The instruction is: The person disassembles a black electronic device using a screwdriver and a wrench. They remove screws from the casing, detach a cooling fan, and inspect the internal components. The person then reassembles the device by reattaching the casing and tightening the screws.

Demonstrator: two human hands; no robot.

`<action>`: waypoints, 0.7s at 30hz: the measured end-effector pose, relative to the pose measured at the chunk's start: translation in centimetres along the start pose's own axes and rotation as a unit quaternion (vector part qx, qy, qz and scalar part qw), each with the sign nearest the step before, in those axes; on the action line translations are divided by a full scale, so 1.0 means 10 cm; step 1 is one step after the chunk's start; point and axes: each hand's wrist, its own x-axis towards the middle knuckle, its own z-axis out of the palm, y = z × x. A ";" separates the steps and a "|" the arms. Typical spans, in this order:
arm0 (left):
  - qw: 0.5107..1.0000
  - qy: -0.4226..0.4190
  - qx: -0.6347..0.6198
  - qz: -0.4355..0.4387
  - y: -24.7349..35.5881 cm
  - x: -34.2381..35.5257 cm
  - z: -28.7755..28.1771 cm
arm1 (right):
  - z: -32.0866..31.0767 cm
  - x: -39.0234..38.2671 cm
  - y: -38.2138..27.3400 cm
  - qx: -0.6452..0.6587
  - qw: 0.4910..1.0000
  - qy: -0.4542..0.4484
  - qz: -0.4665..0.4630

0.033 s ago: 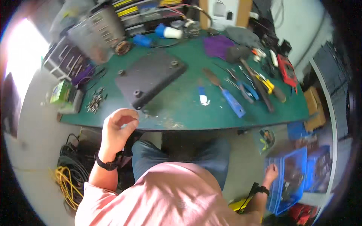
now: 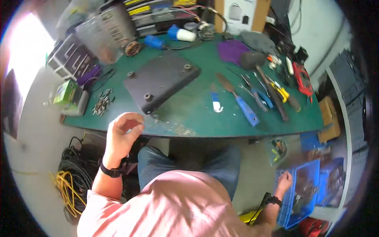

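My left hand [image 2: 122, 134] hovers at the table's front edge, by the near corner of a dark grey flat panel [image 2: 160, 81]. Its fingers curl toward the thumb, a small gap shows between the tips, and I see nothing held. The panel lies on the green table [image 2: 185, 114] with round feet facing up. Low on the right, my right hand [image 2: 284, 182] is closed at the near left rim of a blue plastic crate [image 2: 290, 201] holding dark items. Whatever its fingers may hold is too small to make out.
Loose screws [image 2: 103, 103] lie left of the panel. To its right are a blue-handled scraper [image 2: 246, 110], a mallet [image 2: 272, 93], pliers [image 2: 258, 96] and a red meter [image 2: 303, 81]. Coiled cables [image 2: 73, 181] sit on the floor at left. A cardboard box [image 2: 329, 120] stands at right.
The view has shifted slightly, so the table's things sit a little further right in it. Both hands keep nearly the same pose.
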 end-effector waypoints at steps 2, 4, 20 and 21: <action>0.999 0.044 -0.026 -0.011 -0.15 -0.15 -0.23 | 0.41 -0.12 -0.95 0.002 0.995 -0.017 -0.094; 0.997 0.057 -0.045 -0.031 -0.30 -0.22 -0.32 | 0.72 -0.29 -1.77 0.008 0.978 -0.057 -0.201; 0.981 0.092 -0.147 -0.086 -0.80 -0.70 -0.36 | 4.08 -4.30 -4.12 -0.254 0.471 -0.258 -0.804; 0.983 0.098 -0.127 -0.084 -0.81 -0.72 -0.40 | 4.24 -4.39 -4.10 -0.279 0.469 -0.241 -0.803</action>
